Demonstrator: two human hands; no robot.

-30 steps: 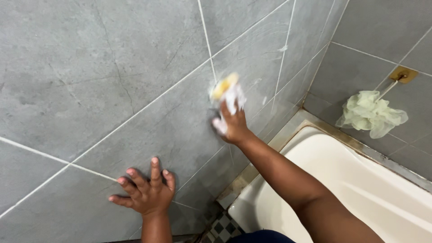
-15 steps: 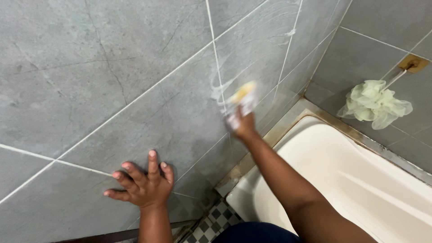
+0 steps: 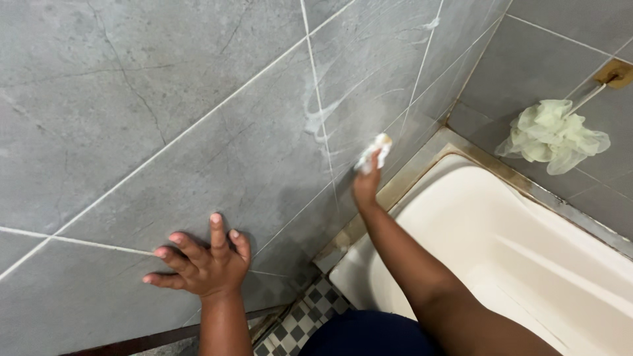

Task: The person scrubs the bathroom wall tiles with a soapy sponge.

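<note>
My right hand [image 3: 366, 182] grips a small yellow and white sponge [image 3: 374, 150] and presses it against the grey tiled wall [image 3: 198, 99], low down near the bathtub's rim. Soapy white streaks [image 3: 323, 115] mark the tile just above and left of the sponge. My left hand [image 3: 200, 262] lies flat on the wall at the lower left, fingers spread, holding nothing.
A white bathtub [image 3: 514, 264] fills the lower right, with a stained ledge along the wall. A pale green mesh bath puff [image 3: 550, 135] hangs from a brass hook [image 3: 614, 72] on the far wall. Black and white checked floor tiles [image 3: 300, 316] show at the bottom.
My right hand has slid the sponge down and to the right along the wall, leaving soap streaks behind. The left hand stays flat on the tile.
</note>
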